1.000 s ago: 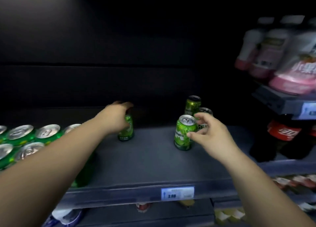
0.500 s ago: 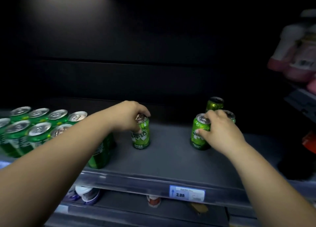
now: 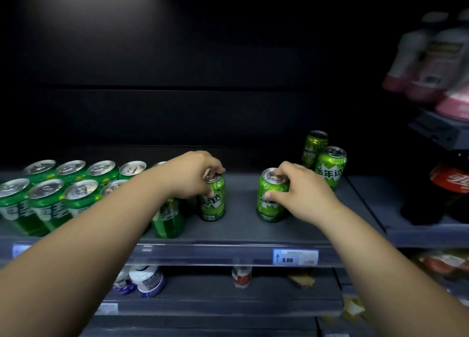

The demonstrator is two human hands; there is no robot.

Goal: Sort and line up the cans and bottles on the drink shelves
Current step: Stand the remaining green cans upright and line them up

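Left hand (image 3: pixel 195 175) fingers curl over the left can (image 3: pixel 213 202), gripping its rim from above; the right hand (image 3: pixel 303 193) grips the right can (image 3: pixel 270 199) likewise. Both cans stand upright, tops up, on the shelf (image 3: pixel 241 231). Light-green cans number four: two back cans (image 3: pixel 331 168) stand behind the right hand. Dark cans (image 3: pixel 45 199) fill two rows at left, partly hidden by the arm.
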